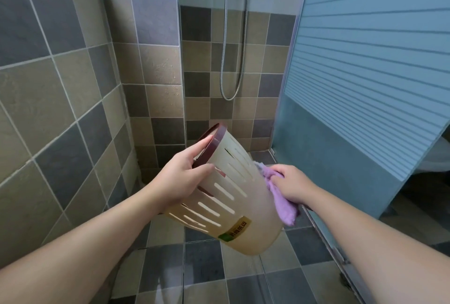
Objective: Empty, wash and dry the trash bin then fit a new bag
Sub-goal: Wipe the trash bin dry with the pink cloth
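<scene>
A cream plastic trash bin (243, 206) with slotted sides and a dark red rim ring (210, 144) hangs tilted in the air, its mouth turned up and to the left. My left hand (181, 177) grips it at the rim, thumb on the outer wall, fingers over the ring. My right hand (293, 186) holds a purple cloth (283, 206) against the bin's right side. A yellow and green label (235, 230) sits near the bin's base.
I stand in a tiled bathroom corner. A shower hose (235, 35) hangs on the far wall. A frosted, striped glass shower door (365, 84) stands to the right, its floor track (328, 242) running under my right forearm. Tiled wall closes in on the left.
</scene>
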